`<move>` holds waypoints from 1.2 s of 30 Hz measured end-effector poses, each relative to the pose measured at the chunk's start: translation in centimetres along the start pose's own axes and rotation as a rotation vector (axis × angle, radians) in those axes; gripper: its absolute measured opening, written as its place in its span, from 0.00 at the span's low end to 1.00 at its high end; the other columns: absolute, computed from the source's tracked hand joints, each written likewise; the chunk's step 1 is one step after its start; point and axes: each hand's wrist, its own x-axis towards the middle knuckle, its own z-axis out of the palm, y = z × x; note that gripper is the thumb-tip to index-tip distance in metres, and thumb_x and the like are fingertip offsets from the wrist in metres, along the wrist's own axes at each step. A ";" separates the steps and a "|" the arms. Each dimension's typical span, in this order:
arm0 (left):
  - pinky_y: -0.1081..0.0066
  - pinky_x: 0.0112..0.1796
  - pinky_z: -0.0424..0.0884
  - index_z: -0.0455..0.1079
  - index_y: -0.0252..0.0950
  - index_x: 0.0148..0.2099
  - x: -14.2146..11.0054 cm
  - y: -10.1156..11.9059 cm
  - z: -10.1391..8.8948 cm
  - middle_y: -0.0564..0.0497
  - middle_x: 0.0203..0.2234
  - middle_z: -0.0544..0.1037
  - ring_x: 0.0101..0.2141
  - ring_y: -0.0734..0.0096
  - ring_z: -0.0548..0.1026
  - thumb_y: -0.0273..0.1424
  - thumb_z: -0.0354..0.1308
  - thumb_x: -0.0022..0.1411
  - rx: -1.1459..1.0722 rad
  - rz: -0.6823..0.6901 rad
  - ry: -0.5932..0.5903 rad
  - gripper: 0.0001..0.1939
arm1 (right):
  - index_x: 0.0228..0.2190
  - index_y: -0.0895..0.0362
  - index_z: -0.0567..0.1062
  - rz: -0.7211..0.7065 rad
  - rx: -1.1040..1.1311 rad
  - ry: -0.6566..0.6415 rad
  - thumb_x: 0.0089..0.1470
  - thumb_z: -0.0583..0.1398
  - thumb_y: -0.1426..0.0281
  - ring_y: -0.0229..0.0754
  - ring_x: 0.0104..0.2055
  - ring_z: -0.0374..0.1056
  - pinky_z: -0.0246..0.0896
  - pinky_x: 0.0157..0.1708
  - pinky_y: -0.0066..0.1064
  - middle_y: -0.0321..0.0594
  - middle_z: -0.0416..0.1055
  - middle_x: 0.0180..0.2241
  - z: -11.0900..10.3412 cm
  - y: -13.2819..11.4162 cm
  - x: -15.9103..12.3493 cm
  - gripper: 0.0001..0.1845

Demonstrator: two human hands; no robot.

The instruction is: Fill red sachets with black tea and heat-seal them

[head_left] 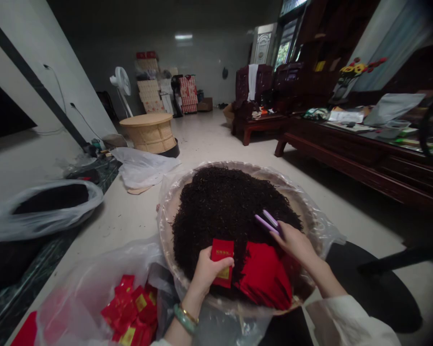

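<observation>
A wide round basket [168,250] lined with clear plastic holds a heap of dark dried leaves [223,202] that looks like loose tea. My left hand [206,269], a jade bangle [185,321] at its wrist, grips a small red packet [222,250] with gold print, thumb across its front. Fingers closed, my right hand [296,242] holds a purple two-armed tool [269,223], like tongs or a clip, over the leaves. Its exact kind is unclear. Below that hand, a red pile [263,274], possibly flat packets or cloth, lies on the leaves at the basket's near right.
At lower left, an open plastic bag [137,254] contains several red packets [140,307]. Another bag [90,204] of dark leaves stands farther left. A black round base [378,288] is right of the basket. Dark wooden furniture [346,158] and a woven drum-shaped table [149,134] stand beyond.
</observation>
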 end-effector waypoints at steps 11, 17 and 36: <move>0.68 0.31 0.73 0.76 0.29 0.34 -0.2 -0.1 0.3 0.46 0.24 0.81 0.26 0.64 0.78 0.36 0.75 0.33 -0.024 0.001 -0.056 0.25 | 0.47 0.59 0.75 -0.535 0.474 -0.307 0.57 0.56 0.61 0.49 0.38 0.73 0.65 0.39 0.35 0.48 0.77 0.42 -6.3 -8.8 -4.1 0.21; 0.67 0.33 0.73 0.74 0.29 0.38 -0.8 0.2 -0.3 0.45 0.28 0.81 0.28 0.61 0.79 0.39 0.74 0.35 -0.021 -0.002 -0.081 0.28 | 0.45 0.56 0.76 -0.578 0.434 -0.285 0.60 0.53 0.62 0.49 0.40 0.73 0.64 0.39 0.32 0.47 0.78 0.42 -5.2 -9.6 -4.1 0.18; 0.71 0.36 0.71 0.72 0.35 0.46 -1.0 0.9 -0.1 0.48 0.35 0.80 0.34 0.65 0.77 0.39 0.72 0.40 -0.112 0.047 -0.065 0.29 | 0.41 0.57 0.75 -0.528 0.329 -0.205 0.61 0.53 0.64 0.46 0.35 0.71 0.61 0.34 0.30 0.46 0.76 0.36 -3.6 -11.0 -4.7 0.14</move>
